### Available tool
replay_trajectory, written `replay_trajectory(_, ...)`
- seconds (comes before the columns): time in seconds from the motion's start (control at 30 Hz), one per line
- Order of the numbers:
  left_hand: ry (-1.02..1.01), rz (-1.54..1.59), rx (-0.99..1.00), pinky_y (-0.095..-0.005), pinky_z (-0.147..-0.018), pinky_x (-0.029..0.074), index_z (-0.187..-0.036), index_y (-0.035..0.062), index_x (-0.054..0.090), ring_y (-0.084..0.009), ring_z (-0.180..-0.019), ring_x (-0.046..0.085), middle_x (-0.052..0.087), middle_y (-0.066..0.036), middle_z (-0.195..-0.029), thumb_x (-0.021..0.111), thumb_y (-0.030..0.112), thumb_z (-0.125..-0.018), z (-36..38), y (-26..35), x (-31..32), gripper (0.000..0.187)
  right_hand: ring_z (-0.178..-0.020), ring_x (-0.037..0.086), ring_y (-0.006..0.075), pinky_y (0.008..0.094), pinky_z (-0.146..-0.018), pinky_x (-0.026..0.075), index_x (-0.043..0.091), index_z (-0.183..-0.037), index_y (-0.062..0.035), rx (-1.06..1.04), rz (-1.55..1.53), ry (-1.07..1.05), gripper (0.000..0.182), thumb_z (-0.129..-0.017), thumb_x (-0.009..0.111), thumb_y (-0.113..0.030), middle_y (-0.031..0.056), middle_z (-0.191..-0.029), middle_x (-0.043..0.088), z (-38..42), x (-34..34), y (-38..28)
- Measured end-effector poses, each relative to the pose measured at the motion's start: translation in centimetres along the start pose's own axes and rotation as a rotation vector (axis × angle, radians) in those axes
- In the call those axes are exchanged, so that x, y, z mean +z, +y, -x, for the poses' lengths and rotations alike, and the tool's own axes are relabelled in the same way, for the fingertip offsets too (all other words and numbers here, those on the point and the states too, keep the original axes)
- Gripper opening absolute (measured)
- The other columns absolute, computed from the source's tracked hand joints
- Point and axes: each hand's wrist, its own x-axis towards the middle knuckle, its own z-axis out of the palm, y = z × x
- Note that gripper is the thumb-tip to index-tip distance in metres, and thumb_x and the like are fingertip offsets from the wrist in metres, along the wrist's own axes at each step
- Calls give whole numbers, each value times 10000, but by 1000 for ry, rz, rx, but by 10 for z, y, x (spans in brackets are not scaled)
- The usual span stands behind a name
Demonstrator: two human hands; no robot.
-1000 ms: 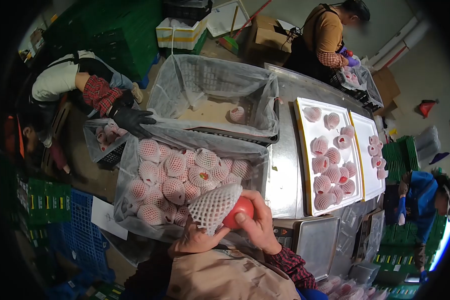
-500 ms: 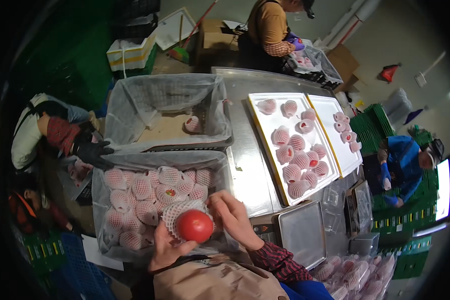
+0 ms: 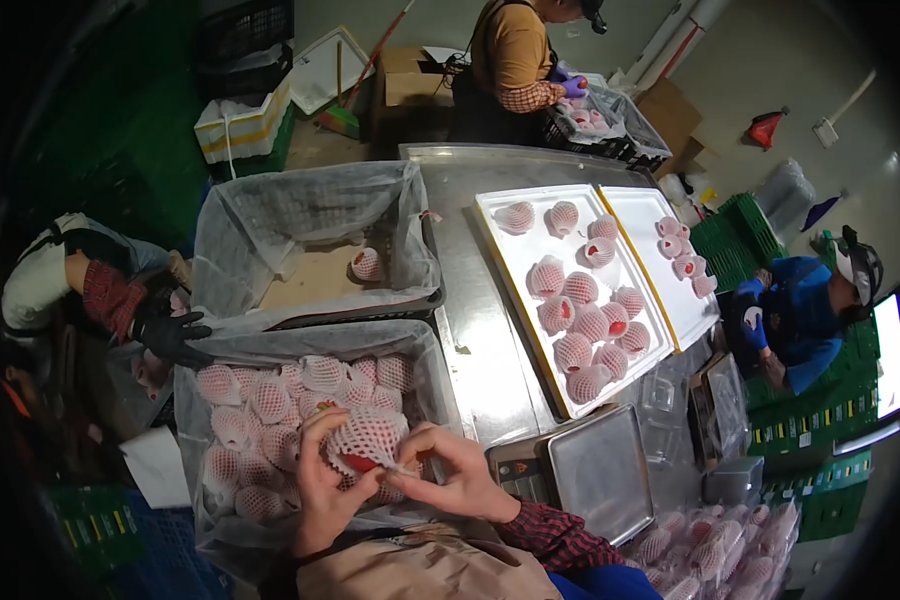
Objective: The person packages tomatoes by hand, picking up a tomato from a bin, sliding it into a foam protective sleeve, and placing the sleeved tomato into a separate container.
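My left hand (image 3: 322, 490) cups a red apple (image 3: 363, 443) wrapped in white foam netting from below and from the left. My right hand (image 3: 452, 468) pinches the net's edge on the apple's right side. Both hands hover over the near crate (image 3: 422, 345), lined with clear plastic and filled with several netted apples. The net covers nearly all of the apple, with only a little red showing.
A second lined crate (image 3: 270, 215) behind holds one netted apple. Two white trays (image 3: 498, 262) with netted apples lie on the steel table, a scale (image 3: 600, 482) near my right. Three other people work around: left, far end, right.
The net has been pulled over the apple, which showed bare red half a second ago. My hands have dropped lower over the near crate. The camera view has shifted leftward.
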Motion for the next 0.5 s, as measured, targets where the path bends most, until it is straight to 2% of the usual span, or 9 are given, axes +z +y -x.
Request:
replay_trajectory(0.07, 34, -22, 85, -414, -1101, 432, -1338, 11, 484, -259, -1285, 485, 452, -145, -1376, 814, -13, -659, -4, -7, 8, 755, -882, 593, 84, 236, -783, 482, 608, -1109, -16, 317, -257, 168, 190, -965, 682, -115, 26, -991, 623, 7, -11, 11)
replay_trajectory(0.13, 50, -110, 130, -415, -1125, 404, -1354, 1, 476, -293, -1296, 481, 479, -156, -1367, 819, 25, -664, -6, -10, 15, 771, -998, 576, 82, 241, -876, 473, 557, -1231, -30, 484, -480, 301, 294, -994, 651, -176, 29, -1093, 610, -5, -22, 22)
replay_trajectory(0.2, -50, -397, 238, -453, -1154, 371, -1341, 56, 528, -353, -1346, 457, 473, -185, -1417, 836, 36, -680, -21, -2, 27, 729, -1103, 553, 98, 260, -948, 463, 480, -1345, -48, 505, -651, 236, 414, -998, 649, -198, 44, -1188, 586, -9, -18, 27)
replay_trajectory(0.23, -123, -403, 217, -469, -1172, 351, -1339, 59, 533, -366, -1375, 441, 487, -178, -1428, 817, 31, -691, -30, -2, 34, 708, -1128, 563, 127, 275, -960, 472, 447, -1387, -57, 509, -489, 228, 469, -995, 661, -202, 46, -1216, 579, -15, -15, 22)
replay_trajectory(0.3, -209, -513, 220, -488, -1201, 324, -1369, 85, 535, -375, -1446, 395, 482, -140, -1496, 793, 25, -737, -50, -5, 39, 685, -1140, 579, 155, 287, -964, 492, 448, -1379, -51, 487, -444, 330, 509, -965, 707, -194, 80, -1224, 582, -22, -27, 41)
replay_trajectory(0.33, -160, -566, 197, -452, -1153, 404, -1384, 80, 541, -343, -1422, 440, 479, -140, -1503, 774, 2, -779, -57, -3, 36, 652, -1131, 590, 165, 292, -957, 502, 439, -1382, -48, 480, -404, 394, 547, -946, 735, -194, 95, -1226, 582, -32, -40, 47)
replay_trajectory(0.4, -133, -460, 22, -408, -1079, 486, -1397, 68, 541, -294, -1351, 528, 516, -152, -1461, 745, -13, -838, -60, -19, 12, 601, -1098, 616, 194, 307, -936, 523, 413, -1382, -26, 295, -20, 507, 636, -898, 790, -189, 149, -1215, 591, -54, -82, 62)
replay_trajectory(0.43, -127, -464, -68, -380, -1000, 538, -1375, 49, 550, -260, -1230, 617, 582, -154, -1352, 717, -25, -873, -52, -44, -6, 533, -1079, 624, 203, 312, -905, 530, 407, -1376, -18, 244, 117, 562, 662, -879, 808, -192, 167, -1204, 595, -63, -115, 84)
replay_trajectory(0.5, -191, -526, -204, -382, -969, 550, -1350, 41, 561, -266, -1163, 642, 605, -155, -1283, 711, -19, -882, -28, -88, -33, 496, -1031, 639, 216, 315, -847, 535, 404, -1357, -5, 166, 353, 663, 686, -856, 830, -202, 185, -1155, 614, -82, -181, 128)
